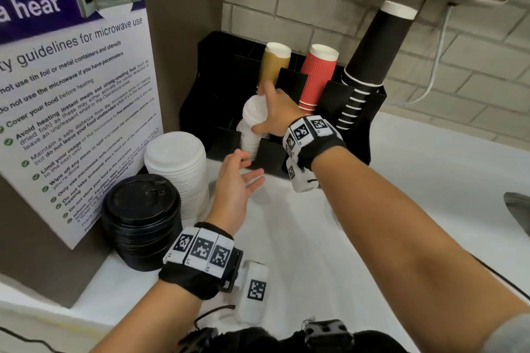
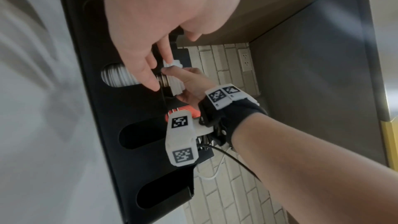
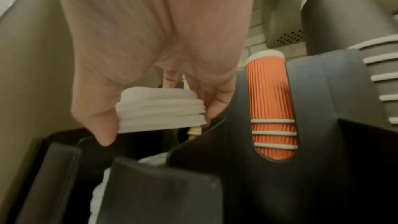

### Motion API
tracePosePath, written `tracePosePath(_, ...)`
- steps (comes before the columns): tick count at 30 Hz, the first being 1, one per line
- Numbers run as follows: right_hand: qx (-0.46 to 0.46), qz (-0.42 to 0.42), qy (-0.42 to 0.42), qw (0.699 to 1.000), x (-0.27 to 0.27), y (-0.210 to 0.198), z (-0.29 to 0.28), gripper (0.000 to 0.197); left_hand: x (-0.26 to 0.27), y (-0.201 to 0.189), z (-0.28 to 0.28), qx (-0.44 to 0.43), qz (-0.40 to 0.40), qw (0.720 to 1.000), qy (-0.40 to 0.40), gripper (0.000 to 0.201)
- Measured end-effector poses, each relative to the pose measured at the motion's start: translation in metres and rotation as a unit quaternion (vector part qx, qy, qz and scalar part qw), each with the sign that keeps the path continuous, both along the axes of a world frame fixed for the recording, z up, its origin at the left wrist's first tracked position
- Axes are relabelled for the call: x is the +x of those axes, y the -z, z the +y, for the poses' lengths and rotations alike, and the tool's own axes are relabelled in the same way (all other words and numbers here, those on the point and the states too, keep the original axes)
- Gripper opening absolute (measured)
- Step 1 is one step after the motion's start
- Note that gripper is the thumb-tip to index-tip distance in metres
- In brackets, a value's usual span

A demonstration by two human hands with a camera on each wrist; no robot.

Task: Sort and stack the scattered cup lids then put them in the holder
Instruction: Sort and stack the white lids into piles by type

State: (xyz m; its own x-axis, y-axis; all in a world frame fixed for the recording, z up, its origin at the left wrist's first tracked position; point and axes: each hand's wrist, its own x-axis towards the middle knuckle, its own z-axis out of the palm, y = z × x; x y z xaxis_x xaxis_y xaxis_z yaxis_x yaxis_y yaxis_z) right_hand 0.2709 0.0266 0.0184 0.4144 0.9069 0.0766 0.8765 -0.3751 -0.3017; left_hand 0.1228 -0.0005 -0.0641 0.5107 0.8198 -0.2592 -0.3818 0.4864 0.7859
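Note:
My right hand [image 1: 265, 114] grips a short stack of small white lids [image 1: 253, 110] just above the left front slot of the black holder [image 1: 198, 89]. More white lids [image 1: 247, 142] sit in that slot below it. In the right wrist view the thumb and fingers [image 3: 215, 106] pinch the held lids [image 3: 159, 105] over the slot. My left hand [image 1: 246, 172] hovers open, palm up, in front of the holder, holding nothing. A tall stack of larger white lids [image 1: 177, 163] and a stack of black lids [image 1: 140, 218] stand on the counter at the left.
Gold cups [image 1: 274, 66], red cups [image 1: 318, 77] and black cups [image 1: 370, 57] lean in the holder's rear slots. A microwave notice board [image 1: 74, 94] closes the left side and a brick wall [image 1: 315, 8] the back. A sink edge [image 1: 516, 209] shows at the right.

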Motion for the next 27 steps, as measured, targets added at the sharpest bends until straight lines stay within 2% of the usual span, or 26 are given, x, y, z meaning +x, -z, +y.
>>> tracePosePath(10, -0.075, -0.104, -0.021, 0.992, -0.003, 0.026, 0.016, 0.067, -0.002, 0.004, 0.008, 0.011, 0.039, 0.999, 0.017, 0.026)
tracePosePath(16, -0.075, -0.194, -0.021, 0.978, -0.003, 0.036, 0.017, 0.076, -0.001, 0.004, 0.008, 0.022, 0.045, 0.998, 0.023, 0.028)
tracePosePath(21, -0.07, -0.24, -0.021, 0.968, -0.003, 0.041, 0.016, 0.07, 0.001, 0.003, 0.005, 0.026, 0.042, 0.998, 0.028, 0.027)
tracePosePath(24, -0.076, -0.237, -0.02, 0.968, -0.005, 0.038, 0.013, 0.071, 0.001, 0.003, 0.003, 0.03, 0.04, 0.998, 0.034, 0.027)
tracePosePath(27, -0.023, -0.149, -0.002, 0.989, -0.007, 0.023, -0.001, 0.068, 0.0, 0.003, 0.003, 0.032, 0.036, 0.998, 0.039, 0.027)
